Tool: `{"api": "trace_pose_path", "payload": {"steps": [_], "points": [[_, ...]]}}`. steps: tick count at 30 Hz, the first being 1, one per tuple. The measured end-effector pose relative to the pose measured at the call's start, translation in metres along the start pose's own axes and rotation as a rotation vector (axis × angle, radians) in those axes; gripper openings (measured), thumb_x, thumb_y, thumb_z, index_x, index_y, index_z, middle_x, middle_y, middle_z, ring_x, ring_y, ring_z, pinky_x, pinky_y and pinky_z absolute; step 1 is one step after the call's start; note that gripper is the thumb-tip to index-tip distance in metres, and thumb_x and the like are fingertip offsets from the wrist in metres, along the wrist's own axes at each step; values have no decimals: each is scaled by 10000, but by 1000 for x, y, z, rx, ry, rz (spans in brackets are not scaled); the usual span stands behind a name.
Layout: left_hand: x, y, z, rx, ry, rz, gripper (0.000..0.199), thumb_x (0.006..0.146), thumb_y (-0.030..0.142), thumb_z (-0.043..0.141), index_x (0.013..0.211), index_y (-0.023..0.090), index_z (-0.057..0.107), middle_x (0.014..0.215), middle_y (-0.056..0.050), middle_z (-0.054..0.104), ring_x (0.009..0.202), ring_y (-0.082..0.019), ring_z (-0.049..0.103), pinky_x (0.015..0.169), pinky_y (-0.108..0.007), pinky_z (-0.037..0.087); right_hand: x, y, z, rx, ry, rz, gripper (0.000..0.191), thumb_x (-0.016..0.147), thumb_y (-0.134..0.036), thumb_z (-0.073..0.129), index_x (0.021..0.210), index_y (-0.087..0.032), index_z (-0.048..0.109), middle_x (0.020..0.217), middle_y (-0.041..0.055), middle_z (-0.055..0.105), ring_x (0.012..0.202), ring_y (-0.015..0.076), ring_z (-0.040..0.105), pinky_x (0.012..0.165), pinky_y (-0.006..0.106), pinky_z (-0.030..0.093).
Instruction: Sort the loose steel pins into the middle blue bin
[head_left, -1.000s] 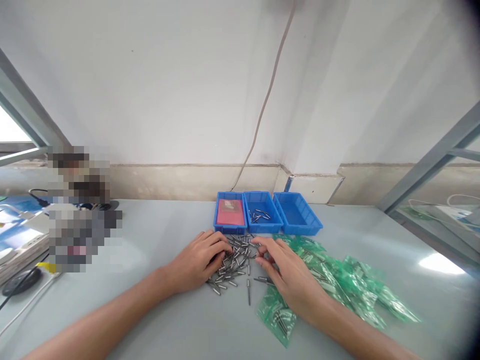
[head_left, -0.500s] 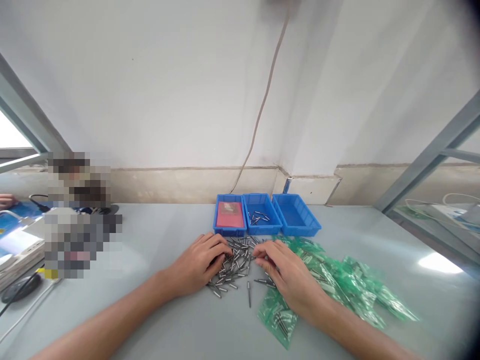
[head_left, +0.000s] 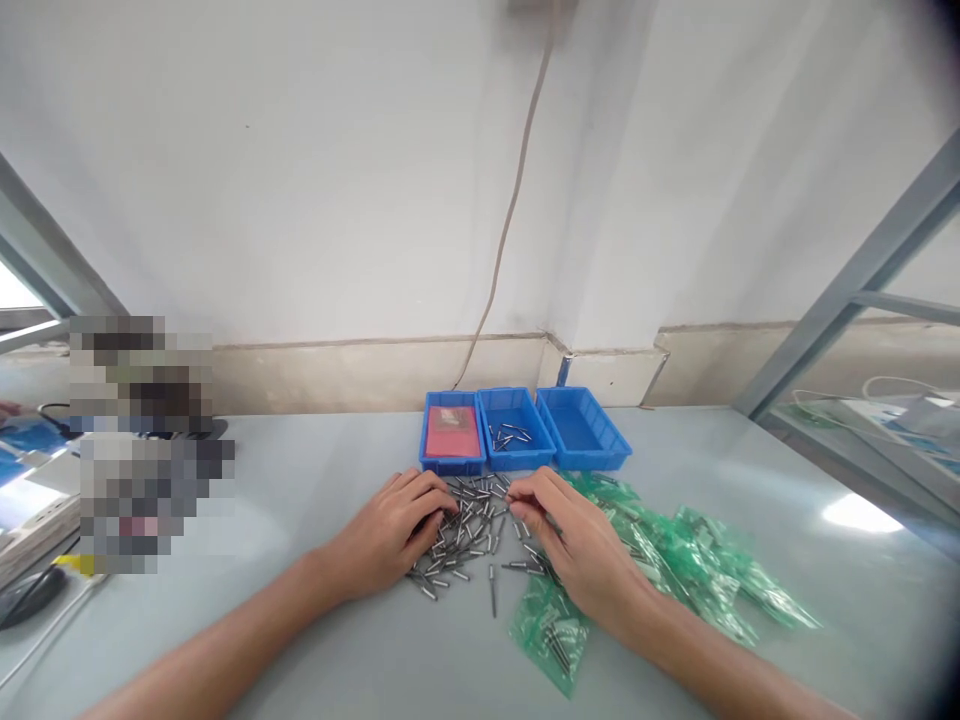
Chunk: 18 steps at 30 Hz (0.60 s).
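Observation:
A loose pile of small stepped metal pins (head_left: pixel 469 525) lies on the grey table between my hands. My left hand (head_left: pixel 394 525) rests at the pile's left side, thumb and fingers curled together over it; whatever is between the fingertips is hidden. At the pile's right side my right hand (head_left: pixel 574 525) pinches with thumb and index finger, apparently on the end of a metal pin that I see only in part. One single pin (head_left: pixel 493 590) lies apart in front of the pile. Near my right wrist is a small green plastic bag (head_left: pixel 551 635) with several pins inside.
Behind the pile stand three blue bins: the left bin (head_left: pixel 454 466) holds a red sheet, the middle bin (head_left: pixel 521 460) several pins. The right bin (head_left: pixel 585 425) shows a bare floor. More green bags (head_left: pixel 697 570) spread to the right. A mouse (head_left: pixel 34 595) and cables lie far left.
The whole view has shifted slightly. My right hand's fingertips have lifted a little from the pile, and some pins near them lie differently. My left hand stays at the pile's left side.

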<state>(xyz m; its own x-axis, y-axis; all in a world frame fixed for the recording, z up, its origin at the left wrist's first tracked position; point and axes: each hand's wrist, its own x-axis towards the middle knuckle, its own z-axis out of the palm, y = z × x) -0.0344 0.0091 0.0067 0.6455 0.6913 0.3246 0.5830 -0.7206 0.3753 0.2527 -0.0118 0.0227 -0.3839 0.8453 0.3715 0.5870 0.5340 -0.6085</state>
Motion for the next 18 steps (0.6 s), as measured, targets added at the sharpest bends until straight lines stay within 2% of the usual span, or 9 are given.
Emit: {"api": "trace_pose_path", "payload": {"steps": [8,13,18], "points": [[0,-1,0,8,-1,-2,234,1103,142,471,1221,236,651,1229,-76,671,1115,-241,620,996,-396,516,-3,-5,0,78,-35,137,120,1140,-288,472,1034,-290,530,948,-19,681,788,183,601,638,274,442],[0,0,0,10,-5,3,234,1101,134,475,1218,234,652,1222,-76,675,1099,-239,619,985,-389,513,0,-2,1,51,-20,58,166,1100,-238,562,944,-265,510,1018,11,665,847,185,612,645,269,444],[1,0,0,8,-1,5,229,1108,145,467,1214,227,652,1224,-78,674,1100,-238,619,984,-388,515,-2,-1,0,4,9,4,186,1107,-249,565,925,-255,527,938,11,606,821,189,577,661,276,445]]}}
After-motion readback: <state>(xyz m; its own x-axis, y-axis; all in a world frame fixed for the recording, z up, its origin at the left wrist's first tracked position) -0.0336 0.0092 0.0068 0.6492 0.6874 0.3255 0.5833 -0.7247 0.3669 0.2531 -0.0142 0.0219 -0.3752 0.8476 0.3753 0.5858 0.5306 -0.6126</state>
